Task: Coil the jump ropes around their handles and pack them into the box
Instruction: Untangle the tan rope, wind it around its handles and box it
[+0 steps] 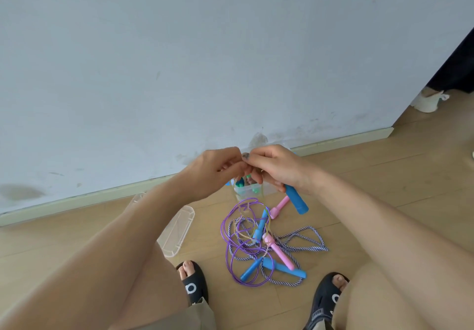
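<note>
Wooden floor by a pale wall. A blue handle is gripped by the right hand; rope is pinched by the left hand. Turns should be kept tight, over the box.

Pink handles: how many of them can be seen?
2. One pink handle lies on the floor beside the box, under the right hand. The other lies in the rope pile. More may be hidden in the box.
</note>
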